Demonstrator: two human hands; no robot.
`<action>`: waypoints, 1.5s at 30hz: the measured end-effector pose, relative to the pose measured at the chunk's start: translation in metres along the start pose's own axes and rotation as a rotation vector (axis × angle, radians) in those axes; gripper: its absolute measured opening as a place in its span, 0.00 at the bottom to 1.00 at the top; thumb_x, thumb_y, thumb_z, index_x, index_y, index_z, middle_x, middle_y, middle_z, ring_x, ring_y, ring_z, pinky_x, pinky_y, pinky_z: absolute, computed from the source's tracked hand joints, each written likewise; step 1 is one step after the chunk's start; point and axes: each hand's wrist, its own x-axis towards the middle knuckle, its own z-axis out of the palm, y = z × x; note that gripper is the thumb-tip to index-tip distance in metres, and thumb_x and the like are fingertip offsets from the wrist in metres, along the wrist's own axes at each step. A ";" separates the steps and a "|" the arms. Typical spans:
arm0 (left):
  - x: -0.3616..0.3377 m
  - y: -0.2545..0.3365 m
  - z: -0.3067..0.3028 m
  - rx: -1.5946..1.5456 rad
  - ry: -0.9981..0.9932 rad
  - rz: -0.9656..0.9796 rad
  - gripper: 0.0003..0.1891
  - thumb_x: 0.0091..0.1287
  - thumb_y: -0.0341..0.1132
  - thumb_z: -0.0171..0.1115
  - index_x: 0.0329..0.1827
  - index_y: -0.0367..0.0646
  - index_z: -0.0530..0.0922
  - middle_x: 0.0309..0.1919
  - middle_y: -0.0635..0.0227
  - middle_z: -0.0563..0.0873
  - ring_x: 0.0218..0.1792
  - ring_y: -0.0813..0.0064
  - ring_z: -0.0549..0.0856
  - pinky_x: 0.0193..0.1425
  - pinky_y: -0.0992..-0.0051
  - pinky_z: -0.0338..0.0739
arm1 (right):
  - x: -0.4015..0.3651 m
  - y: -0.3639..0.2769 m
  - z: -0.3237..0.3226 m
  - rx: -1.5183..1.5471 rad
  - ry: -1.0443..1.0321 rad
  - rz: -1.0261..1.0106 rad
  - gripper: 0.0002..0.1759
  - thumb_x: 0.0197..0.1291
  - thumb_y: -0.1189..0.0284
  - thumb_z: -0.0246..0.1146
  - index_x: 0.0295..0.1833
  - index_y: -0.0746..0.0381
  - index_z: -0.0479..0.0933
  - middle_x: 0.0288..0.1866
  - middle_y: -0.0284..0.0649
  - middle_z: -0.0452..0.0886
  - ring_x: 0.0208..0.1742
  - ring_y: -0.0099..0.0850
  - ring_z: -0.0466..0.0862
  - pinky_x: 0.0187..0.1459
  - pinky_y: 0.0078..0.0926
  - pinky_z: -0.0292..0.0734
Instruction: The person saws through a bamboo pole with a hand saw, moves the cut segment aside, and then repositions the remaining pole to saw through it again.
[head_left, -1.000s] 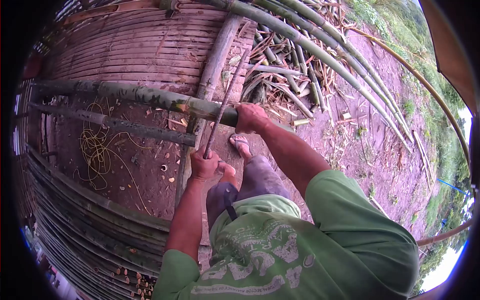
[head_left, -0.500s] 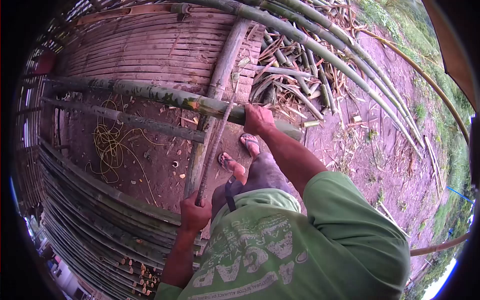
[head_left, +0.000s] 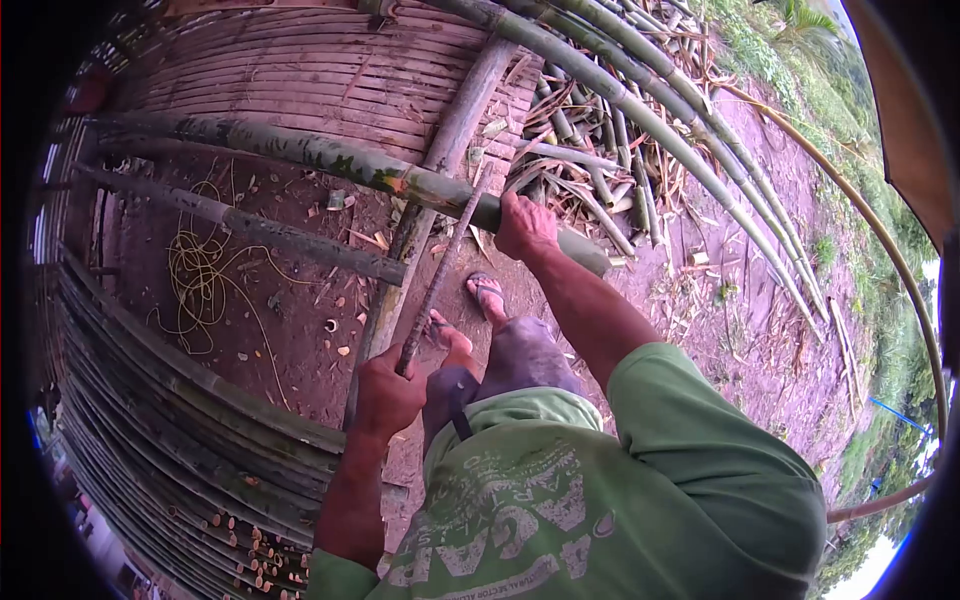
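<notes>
My right hand (head_left: pixel 527 227) is wrapped around a thick green bamboo pole (head_left: pixel 290 155) near its right end. My left hand (head_left: pixel 391 392), lower down and in front of my thigh, is closed around the near end of a long, narrow, rusty rod (head_left: pixel 442 272) with a ribbed surface. The rod slants up and away, crossing the pole just left of my right hand. Its far tip shows beyond the pole. A wooden post (head_left: pixel 470 105) passes beneath the pole close to that crossing.
A slatted bamboo platform (head_left: pixel 290 75) lies beyond the pole. Stacked bamboo poles (head_left: pixel 190 420) fill the lower left, with a tangled yellow rope (head_left: pixel 200 275) on the ground above them. Cut bamboo pieces (head_left: pixel 610 150) and long leaning poles (head_left: pixel 680 85) occupy the upper right.
The view has shifted slightly, moving the pole and platform up in the picture. Both hands keep their holds. The rod crosses the pole a little nearer my right hand.
</notes>
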 end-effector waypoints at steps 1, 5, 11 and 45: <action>0.000 0.003 -0.002 0.018 -0.015 -0.017 0.08 0.55 0.26 0.58 0.22 0.39 0.67 0.13 0.69 0.66 0.18 0.84 0.65 0.21 0.71 0.63 | 0.001 0.000 -0.002 0.011 -0.038 0.002 0.17 0.48 0.72 0.65 0.44 0.66 0.76 0.42 0.54 0.84 0.47 0.48 0.86 0.51 0.42 0.80; 0.041 0.003 0.015 -0.022 -0.038 0.051 0.06 0.53 0.26 0.58 0.23 0.38 0.70 0.13 0.67 0.67 0.18 0.82 0.66 0.21 0.70 0.63 | 0.012 0.007 -0.021 0.031 -0.195 0.012 0.17 0.45 0.70 0.66 0.43 0.64 0.80 0.42 0.52 0.85 0.46 0.46 0.86 0.49 0.40 0.81; 0.125 -0.044 0.093 -0.079 0.088 0.195 0.07 0.53 0.27 0.59 0.21 0.41 0.70 0.15 0.59 0.74 0.16 0.63 0.74 0.24 0.63 0.71 | 0.035 0.015 -0.034 -0.019 -0.337 0.005 0.25 0.36 0.62 0.74 0.44 0.58 0.84 0.43 0.46 0.86 0.46 0.42 0.87 0.49 0.37 0.83; 0.094 0.017 0.059 0.064 0.011 0.127 0.04 0.55 0.27 0.58 0.25 0.36 0.74 0.17 0.52 0.77 0.20 0.56 0.81 0.28 0.61 0.73 | 0.012 0.031 -0.018 0.012 -0.051 0.016 0.17 0.50 0.71 0.64 0.47 0.63 0.75 0.46 0.52 0.83 0.50 0.49 0.84 0.50 0.44 0.79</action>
